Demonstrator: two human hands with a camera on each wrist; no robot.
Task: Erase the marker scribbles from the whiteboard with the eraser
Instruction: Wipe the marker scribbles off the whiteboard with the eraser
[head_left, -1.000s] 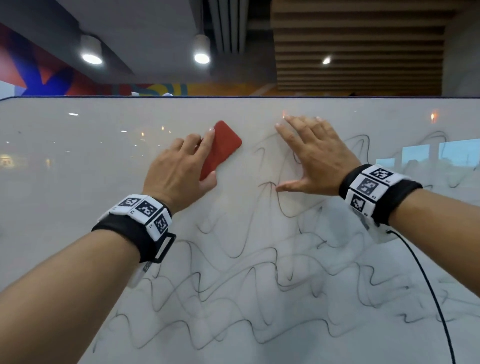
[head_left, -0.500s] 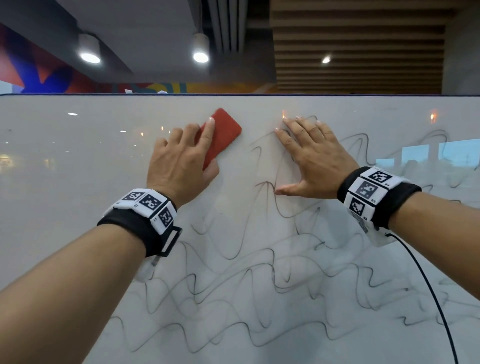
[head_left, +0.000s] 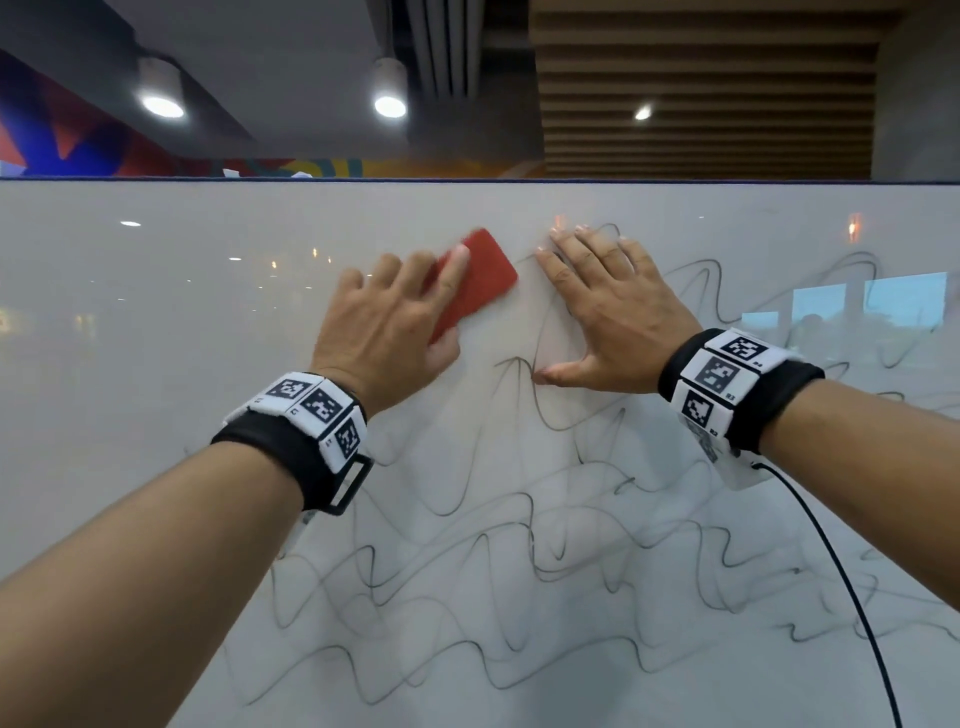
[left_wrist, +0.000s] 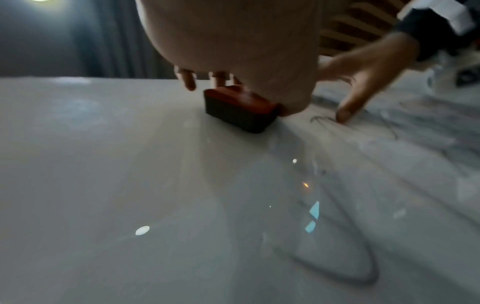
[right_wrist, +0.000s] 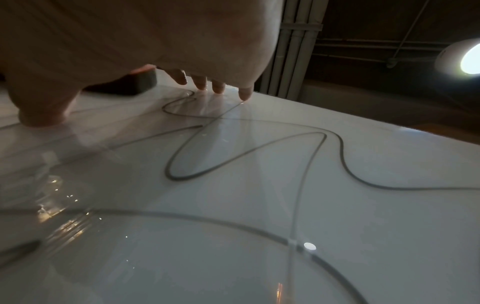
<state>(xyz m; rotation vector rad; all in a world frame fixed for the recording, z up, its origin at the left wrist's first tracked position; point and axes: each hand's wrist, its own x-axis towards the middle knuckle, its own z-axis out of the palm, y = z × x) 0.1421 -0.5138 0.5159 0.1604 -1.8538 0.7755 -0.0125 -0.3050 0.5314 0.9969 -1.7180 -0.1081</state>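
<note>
office | whiteboard (head_left: 156, 322) | ceiling spotlights (head_left: 389, 104) | slatted wood ceiling (head_left: 701, 78) | colourful wall mural (head_left: 78, 140)

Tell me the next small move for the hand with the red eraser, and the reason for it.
Probably slide the red rectangular eraser down and to the right, toward the black wavy marker scribbles. The left hand holds it near the top of the glossy whiteboard, where the surface to its left looks clean, while the right hand lies flat on lines beside it.
</note>
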